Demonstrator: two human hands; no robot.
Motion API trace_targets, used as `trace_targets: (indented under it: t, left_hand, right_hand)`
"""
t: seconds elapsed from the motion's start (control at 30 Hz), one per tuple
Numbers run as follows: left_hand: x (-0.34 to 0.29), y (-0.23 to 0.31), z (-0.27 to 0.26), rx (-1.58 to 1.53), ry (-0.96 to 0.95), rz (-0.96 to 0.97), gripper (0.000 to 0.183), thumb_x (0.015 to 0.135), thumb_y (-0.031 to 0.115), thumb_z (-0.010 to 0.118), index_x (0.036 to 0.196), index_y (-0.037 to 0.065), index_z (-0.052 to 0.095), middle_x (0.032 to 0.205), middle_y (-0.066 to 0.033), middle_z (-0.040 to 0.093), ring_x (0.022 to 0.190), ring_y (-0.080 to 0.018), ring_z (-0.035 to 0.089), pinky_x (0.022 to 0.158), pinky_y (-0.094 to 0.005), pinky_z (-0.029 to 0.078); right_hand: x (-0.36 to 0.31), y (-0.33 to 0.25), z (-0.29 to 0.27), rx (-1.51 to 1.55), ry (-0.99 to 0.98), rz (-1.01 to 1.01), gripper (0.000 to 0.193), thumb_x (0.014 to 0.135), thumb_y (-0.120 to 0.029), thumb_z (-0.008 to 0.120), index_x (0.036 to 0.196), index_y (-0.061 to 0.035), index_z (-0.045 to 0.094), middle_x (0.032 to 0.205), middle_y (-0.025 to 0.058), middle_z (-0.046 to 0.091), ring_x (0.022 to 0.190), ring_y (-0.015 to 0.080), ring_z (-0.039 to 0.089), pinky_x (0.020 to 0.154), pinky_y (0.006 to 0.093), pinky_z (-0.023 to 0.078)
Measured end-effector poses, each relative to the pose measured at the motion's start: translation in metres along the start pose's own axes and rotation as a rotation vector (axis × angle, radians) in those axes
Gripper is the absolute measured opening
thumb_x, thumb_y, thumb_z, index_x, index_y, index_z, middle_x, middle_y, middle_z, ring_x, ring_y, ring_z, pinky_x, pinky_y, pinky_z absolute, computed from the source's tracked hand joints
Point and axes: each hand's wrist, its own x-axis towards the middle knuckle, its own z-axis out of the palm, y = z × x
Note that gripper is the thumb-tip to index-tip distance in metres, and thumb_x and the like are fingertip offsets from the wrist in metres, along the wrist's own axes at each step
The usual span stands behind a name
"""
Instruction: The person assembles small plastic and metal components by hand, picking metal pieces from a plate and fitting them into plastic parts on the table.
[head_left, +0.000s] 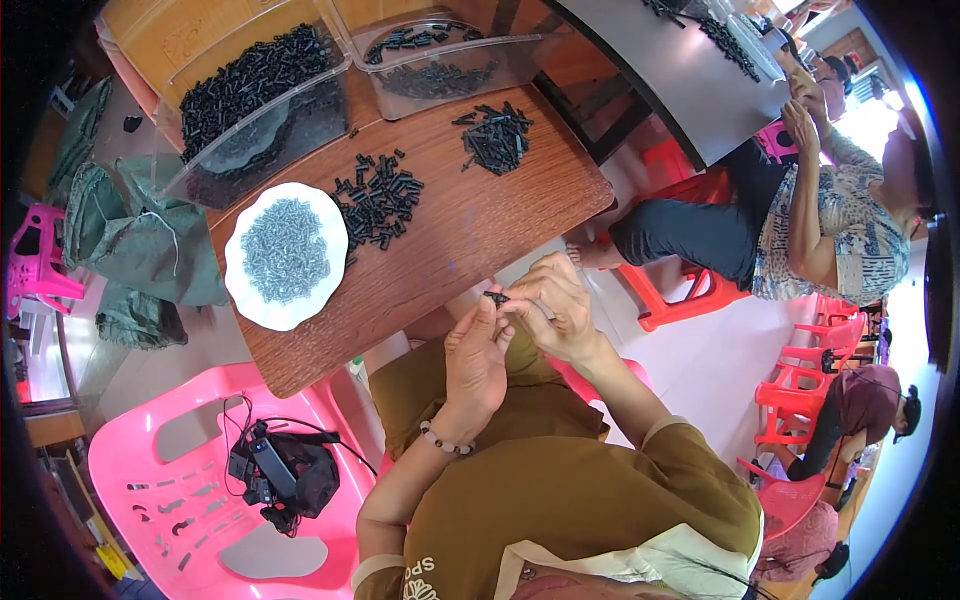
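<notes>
My left hand (pixel 477 360) and my right hand (pixel 558 312) meet just past the table's near edge. Between their fingertips is a small black part (pixel 496 298), pinched from both sides; its exact shape is too small to make out. On the brown wooden table (pixel 450 240) lie a loose heap of short black tubular pieces (pixel 382 205) and a second pile of longer, thin black pieces (pixel 495 140). A white scalloped plate (pixel 236 262) at the table's left holds many tiny clear or silvery pieces (pixel 286 250).
Two clear plastic bins, one with black pieces (pixel 255 85) and one with thinner ones (pixel 425 75), stand along the far side. A pink chair (pixel 120 450) with a black cabled device (pixel 280 470) is at left. Several people sit at right near red stools (pixel 680 300).
</notes>
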Motion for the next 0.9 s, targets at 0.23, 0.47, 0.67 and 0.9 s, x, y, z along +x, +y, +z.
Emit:
trace_targets:
  t: [0.23,0.47,0.67,0.9]
  left_hand:
    - [0.005,0.004,-0.007,0.001,-0.02,-0.007,0.03,0.09,0.027,0.063,0.115,0.01,0.06,0.105,0.0048,0.059,0.095,-0.0079,0.051,0.086,-0.0258,0.04]
    - [0.009,0.005,-0.012,-0.009,-0.013,-0.028,0.034,0.091,0.027,0.061,0.119,0.007,0.058,0.108,0.0027,0.059,0.097,-0.01,0.052,0.087,-0.0269,0.04]
    - [0.007,0.007,-0.008,-0.01,-0.036,-0.058,0.038,0.091,0.031,0.061,0.12,0.007,0.057,0.106,0.0021,0.059,0.098,-0.0106,0.051,0.086,-0.0272,0.041]
    - [0.011,0.007,-0.006,0.056,-0.018,-0.067,0.03,0.09,0.034,0.062,0.109,0.01,0.063,0.099,0.0067,0.06,0.083,-0.0058,0.05,0.079,-0.0243,0.041]
  right_hand:
    - [0.007,-0.002,-0.006,0.12,-0.028,0.091,0.02,0.073,-0.012,0.076,0.088,-0.0043,0.065,0.085,0.0068,0.067,0.078,0.0248,0.059,0.073,0.0339,0.045]
    - [0.003,-0.001,-0.002,0.187,-0.091,0.169,0.018,0.074,-0.012,0.075,0.085,-0.0028,0.064,0.082,0.0083,0.066,0.076,0.0243,0.058,0.071,0.0338,0.045]
    - [0.004,-0.005,-0.001,0.203,-0.058,0.241,0.014,0.075,-0.008,0.074,0.083,-0.002,0.063,0.076,0.0087,0.061,0.073,0.0228,0.056,0.068,0.0327,0.044]
    - [0.004,-0.007,-0.002,0.257,-0.044,0.289,0.015,0.077,-0.012,0.073,0.083,-0.0031,0.062,0.077,0.0088,0.06,0.072,0.0212,0.055,0.067,0.0325,0.044]
